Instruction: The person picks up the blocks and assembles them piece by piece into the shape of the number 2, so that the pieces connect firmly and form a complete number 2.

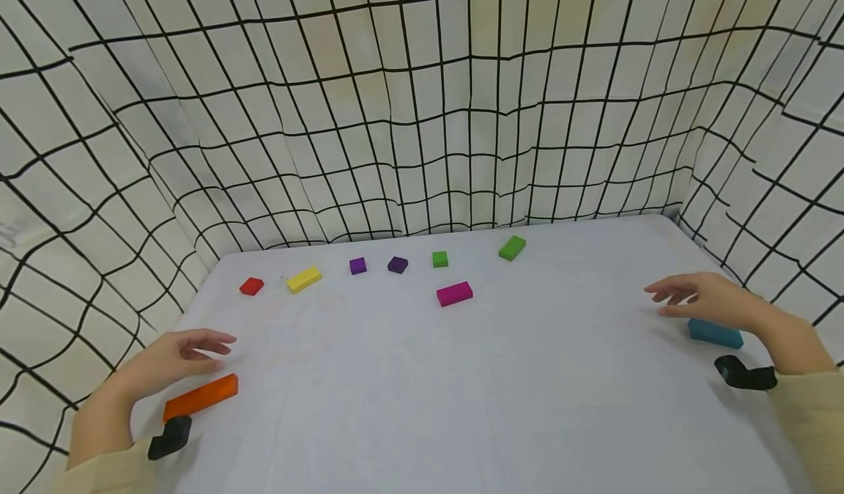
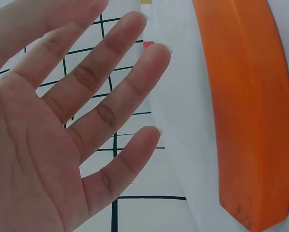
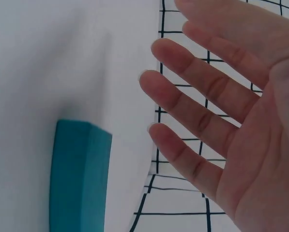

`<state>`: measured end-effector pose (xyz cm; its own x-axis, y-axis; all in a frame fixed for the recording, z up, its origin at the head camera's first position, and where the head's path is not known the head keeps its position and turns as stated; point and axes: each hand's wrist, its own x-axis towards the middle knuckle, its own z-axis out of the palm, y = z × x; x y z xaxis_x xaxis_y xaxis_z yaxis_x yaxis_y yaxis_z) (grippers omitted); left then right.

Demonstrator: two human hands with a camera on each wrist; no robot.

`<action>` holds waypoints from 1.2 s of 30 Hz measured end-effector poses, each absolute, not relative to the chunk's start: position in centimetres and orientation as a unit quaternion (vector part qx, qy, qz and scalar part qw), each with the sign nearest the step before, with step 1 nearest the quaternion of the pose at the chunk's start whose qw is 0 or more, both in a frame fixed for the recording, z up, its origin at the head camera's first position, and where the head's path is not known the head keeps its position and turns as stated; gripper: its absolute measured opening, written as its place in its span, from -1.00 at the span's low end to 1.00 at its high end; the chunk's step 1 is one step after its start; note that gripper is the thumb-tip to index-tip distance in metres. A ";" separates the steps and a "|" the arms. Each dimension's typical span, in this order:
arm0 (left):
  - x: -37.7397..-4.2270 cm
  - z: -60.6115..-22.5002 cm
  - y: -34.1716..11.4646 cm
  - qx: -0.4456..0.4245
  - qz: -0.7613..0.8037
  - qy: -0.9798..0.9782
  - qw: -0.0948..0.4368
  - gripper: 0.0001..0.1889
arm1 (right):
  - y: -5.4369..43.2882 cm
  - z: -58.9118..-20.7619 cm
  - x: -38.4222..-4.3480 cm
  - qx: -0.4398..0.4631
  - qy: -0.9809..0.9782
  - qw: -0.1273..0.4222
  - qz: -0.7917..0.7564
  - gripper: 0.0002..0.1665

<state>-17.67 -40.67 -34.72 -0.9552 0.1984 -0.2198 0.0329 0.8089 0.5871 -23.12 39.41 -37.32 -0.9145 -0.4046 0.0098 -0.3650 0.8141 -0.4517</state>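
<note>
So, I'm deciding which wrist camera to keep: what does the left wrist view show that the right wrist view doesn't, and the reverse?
Only the left wrist view shows the left hand, the orange block, and slivers of the red block and yellow block. Only the right wrist view shows the right hand and the teal block. Both share the white tabletop and black-gridded wall.

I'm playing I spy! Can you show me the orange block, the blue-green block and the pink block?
Orange block [image 2: 247, 116]: left wrist view, about the middle of the part showing.
Blue-green block [image 3: 70, 178]: right wrist view, its left face.
Pink block [image 1: 455, 295]: head view, its middle.
</note>
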 end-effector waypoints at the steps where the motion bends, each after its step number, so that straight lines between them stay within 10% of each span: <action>1: -17.6 -34.7 -40.7 0.057 0.301 0.942 0.139 -0.53 | 39.6 -37.4 -23.1 -0.202 0.951 0.046 -0.231 -0.51; 36: -16.8 -36.6 -41.4 0.003 0.269 0.937 0.223 -0.53 | 44.3 -39.3 -22.0 -0.155 0.952 0.113 -0.238 -0.33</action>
